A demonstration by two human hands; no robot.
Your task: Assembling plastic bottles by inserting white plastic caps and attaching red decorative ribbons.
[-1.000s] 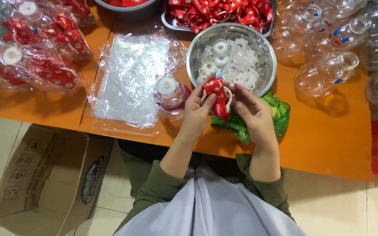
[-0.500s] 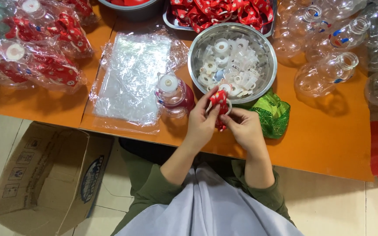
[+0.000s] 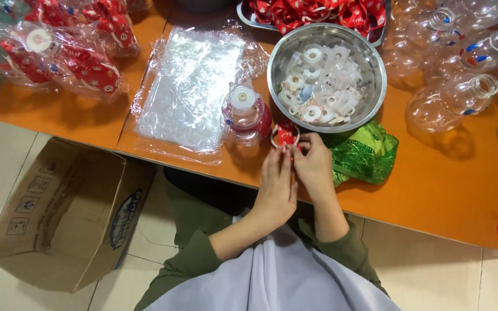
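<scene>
Red ribbon strap with white ring [image 3: 285, 135] pinched between left hand [image 3: 276, 187] and right hand [image 3: 314, 167], hands pressed together at orange tabletop [image 3: 427, 190] edge. Steel bowl [image 3: 370, 95] just beyond; capped bottle [image 3: 245, 114] left of fingers.

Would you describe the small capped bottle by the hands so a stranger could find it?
Start at the steel bowl of white caps. Just left of it, beside the plastic sheets, stands the bottle: clear, white-capped, with red inside, unlike the empty bottles at right.
</scene>
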